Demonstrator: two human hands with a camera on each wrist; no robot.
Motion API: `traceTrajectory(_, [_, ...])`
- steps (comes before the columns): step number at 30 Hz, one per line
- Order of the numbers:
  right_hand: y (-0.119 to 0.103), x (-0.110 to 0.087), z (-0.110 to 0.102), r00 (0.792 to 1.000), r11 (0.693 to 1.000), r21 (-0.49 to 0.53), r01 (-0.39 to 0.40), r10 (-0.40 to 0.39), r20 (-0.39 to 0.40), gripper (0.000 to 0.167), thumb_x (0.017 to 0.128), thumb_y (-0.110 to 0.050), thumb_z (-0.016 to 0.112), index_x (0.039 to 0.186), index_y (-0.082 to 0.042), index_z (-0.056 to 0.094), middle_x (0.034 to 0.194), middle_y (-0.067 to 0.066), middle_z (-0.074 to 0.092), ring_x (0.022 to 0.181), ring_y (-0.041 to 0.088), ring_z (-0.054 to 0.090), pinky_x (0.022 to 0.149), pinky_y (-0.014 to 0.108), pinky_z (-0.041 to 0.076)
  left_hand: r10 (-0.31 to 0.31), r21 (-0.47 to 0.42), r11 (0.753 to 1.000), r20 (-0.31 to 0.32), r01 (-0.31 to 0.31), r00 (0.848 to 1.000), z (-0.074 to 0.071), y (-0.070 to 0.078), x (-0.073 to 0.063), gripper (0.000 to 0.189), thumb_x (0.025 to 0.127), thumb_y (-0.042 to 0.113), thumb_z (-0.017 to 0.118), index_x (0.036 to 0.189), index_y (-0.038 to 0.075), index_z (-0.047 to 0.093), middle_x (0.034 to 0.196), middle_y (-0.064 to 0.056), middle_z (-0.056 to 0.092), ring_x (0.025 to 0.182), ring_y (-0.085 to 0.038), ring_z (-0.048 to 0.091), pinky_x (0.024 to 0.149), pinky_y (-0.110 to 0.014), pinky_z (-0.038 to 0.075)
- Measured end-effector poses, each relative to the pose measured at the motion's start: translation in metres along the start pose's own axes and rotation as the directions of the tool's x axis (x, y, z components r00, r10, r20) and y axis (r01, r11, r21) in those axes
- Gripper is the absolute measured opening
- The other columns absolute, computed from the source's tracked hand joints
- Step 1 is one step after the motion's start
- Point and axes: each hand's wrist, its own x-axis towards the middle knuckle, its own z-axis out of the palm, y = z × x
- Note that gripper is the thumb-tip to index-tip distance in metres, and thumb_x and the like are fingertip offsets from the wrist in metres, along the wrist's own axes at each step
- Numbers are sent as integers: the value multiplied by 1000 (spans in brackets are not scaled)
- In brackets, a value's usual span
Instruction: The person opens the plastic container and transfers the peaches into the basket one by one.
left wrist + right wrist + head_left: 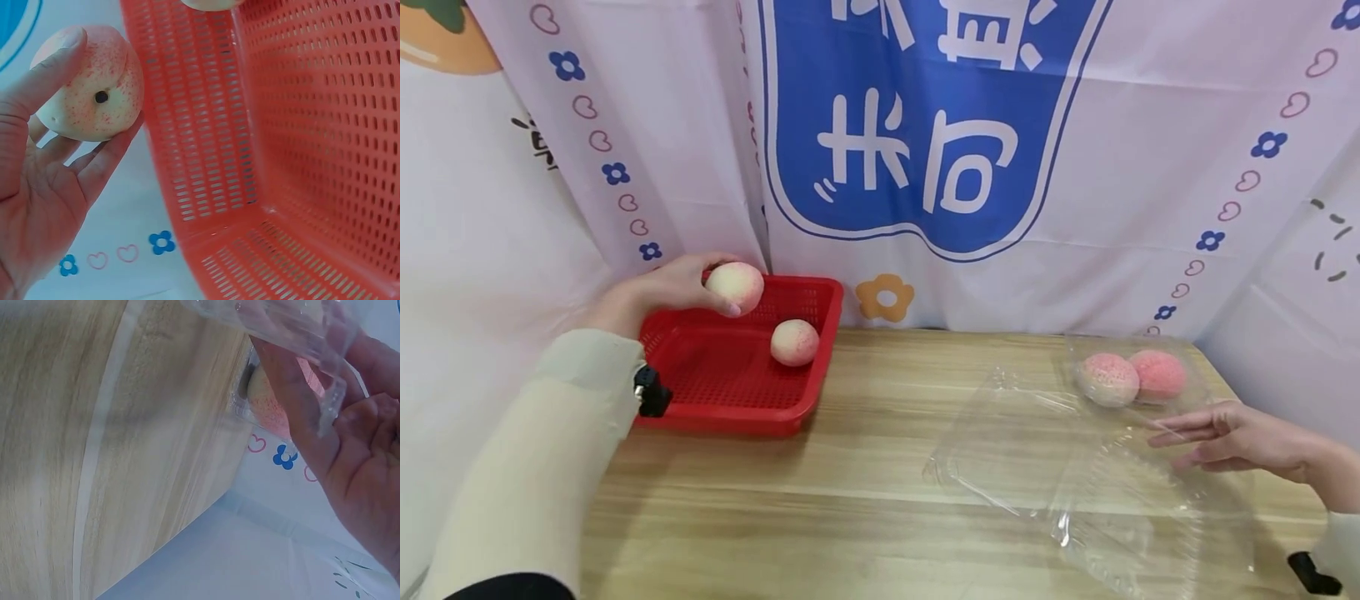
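My left hand (673,292) grips a cream-and-pink toy peach (737,287) between thumb and fingers, above the back of the red basket (790,417). In the left wrist view, a small dark hole shows on this peach (94,94), held beside the basket wall. Another toy peach (794,342) lies inside the basket at its right. At the right, my right hand (1243,442) holds the edge of an opened clear plastic clamshell box (1015,450). The right wrist view shows its plastic rim (281,340) across the fingers; the exact contact is partly blurred.
Behind the clamshell stands another clear box (1198,387) with two pink toy peaches (1157,375) in it. All this is on a wood-grain table (865,500). A printed white cloth (985,283) hangs along the table's back edge.
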Motion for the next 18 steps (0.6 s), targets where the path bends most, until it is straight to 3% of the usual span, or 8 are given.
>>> traceTrajectory(6, [3, -2, -4, 1000, 1000, -24, 9, -10, -10, 53, 99, 10, 38, 145, -14, 52, 134, -16, 63, 115, 17, 67, 92, 14, 50, -55, -44, 997, 27, 57, 998, 10, -10, 13, 91, 75, 38, 84, 150, 17, 37, 140, -15, 48, 124, -35, 46, 96, -56, 53])
traceTrajectory(11, [8, -2, -6, 1000, 999, -38, -10, 10, -13, 50, 99, 9, 39, 144, -10, 52, 134, -17, 63, 117, 6, 64, 92, 13, 49, -97, -59, 993, 48, 99, 994, 15, -16, 17, 96, 72, 44, 85, 151, 20, 35, 141, -13, 46, 126, -35, 44, 96, -56, 53])
traceTrajectory(15, [4, -5, -9, 986, 979, -169, -112, 88, -144, 43, 103, -2, 43, 146, -6, 49, 131, -21, 63, 115, -4, 60, 86, 14, 49, -100, -47, 994, 57, 102, 993, 16, -18, 23, 96, 73, 44, 84, 152, 19, 35, 142, -14, 45, 127, -36, 42, 98, -58, 51])
traceTrajectory(18, [-1, -10, -12, 943, 936, -253, -245, 170, -285, 43, 104, -13, 47, 147, -4, 46, 131, -17, 65, 110, -7, 61, 93, 35, 54, -98, -40, 994, 75, 101, 992, 17, -21, 27, 97, 74, 44, 84, 152, 18, 33, 143, -15, 44, 128, -37, 41, 100, -59, 50])
